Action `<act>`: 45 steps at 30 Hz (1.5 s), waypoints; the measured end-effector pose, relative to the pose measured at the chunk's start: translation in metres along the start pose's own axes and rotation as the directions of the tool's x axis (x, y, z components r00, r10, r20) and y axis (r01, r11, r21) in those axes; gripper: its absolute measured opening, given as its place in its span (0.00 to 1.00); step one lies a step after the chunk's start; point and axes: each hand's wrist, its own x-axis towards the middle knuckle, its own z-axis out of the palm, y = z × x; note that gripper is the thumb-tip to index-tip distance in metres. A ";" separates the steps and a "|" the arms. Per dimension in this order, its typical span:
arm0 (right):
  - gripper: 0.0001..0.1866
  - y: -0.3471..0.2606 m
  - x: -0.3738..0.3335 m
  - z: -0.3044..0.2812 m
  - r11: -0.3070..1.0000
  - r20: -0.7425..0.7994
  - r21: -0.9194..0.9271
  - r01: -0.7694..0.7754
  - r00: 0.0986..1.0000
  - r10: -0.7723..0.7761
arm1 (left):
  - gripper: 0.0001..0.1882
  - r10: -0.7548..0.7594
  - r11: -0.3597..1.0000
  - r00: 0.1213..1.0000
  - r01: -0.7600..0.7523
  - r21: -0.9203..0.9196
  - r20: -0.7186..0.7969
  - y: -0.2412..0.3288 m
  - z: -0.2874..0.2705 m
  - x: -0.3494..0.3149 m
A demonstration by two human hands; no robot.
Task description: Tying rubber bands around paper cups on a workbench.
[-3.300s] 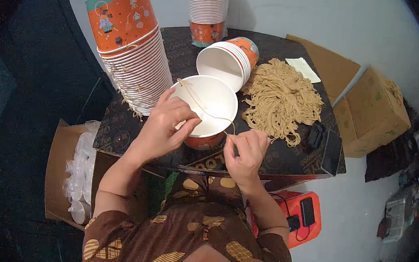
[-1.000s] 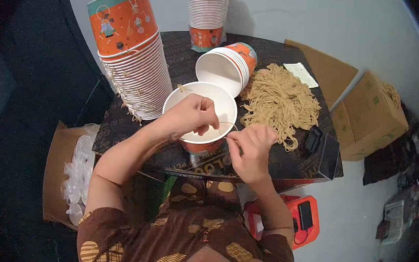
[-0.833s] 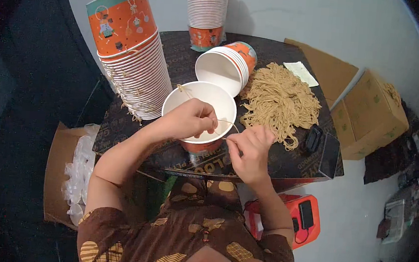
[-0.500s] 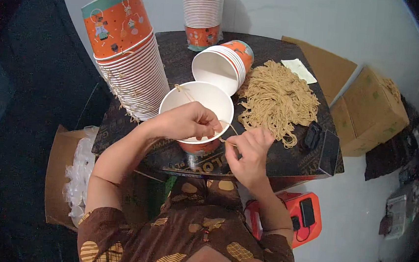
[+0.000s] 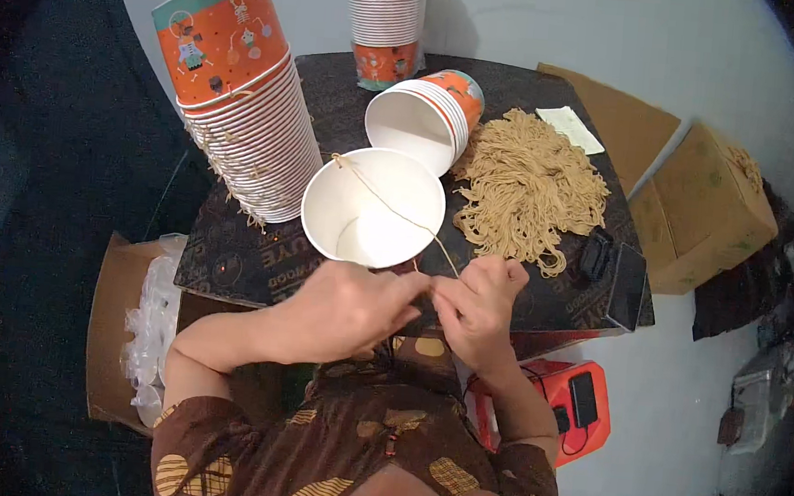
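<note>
Left hand (image 5: 350,311) and right hand (image 5: 477,303) meet at the fingertips just in front of a white-lined paper bucket (image 5: 361,228); the right pinches a tan cord (image 5: 398,213), while the left's grip is too hidden to tell. That cord crosses the bucket's mouth from its far left rim. The bucket sits on a dark table (image 5: 228,265), between a tall bucket stack (image 5: 269,149) and a cord heap (image 5: 534,186).
</note>
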 end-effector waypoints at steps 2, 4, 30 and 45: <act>0.08 0.000 0.001 -0.005 0.999 0.038 0.017 0.035 0.999 -0.036 | 0.20 0.093 0.983 0.994 -0.100 0.156 0.053 -0.002 0.014 -0.003; 0.07 0.004 0.003 -0.008 0.983 0.094 0.171 0.060 0.993 -0.077 | 0.19 0.138 0.973 0.989 -0.145 0.181 0.049 -0.001 0.019 -0.004; 0.06 0.016 0.011 -0.013 0.925 0.076 0.373 -0.066 0.996 0.041 | 0.18 -0.606 0.710 0.792 0.582 -0.395 0.077 0.011 0.029 -0.021; 0.25 -0.018 -0.011 -0.002 0.952 0.091 0.283 -0.115 0.992 0.093 | 0.13 -0.676 0.566 0.737 0.529 -0.632 0.012 0.014 0.070 -0.031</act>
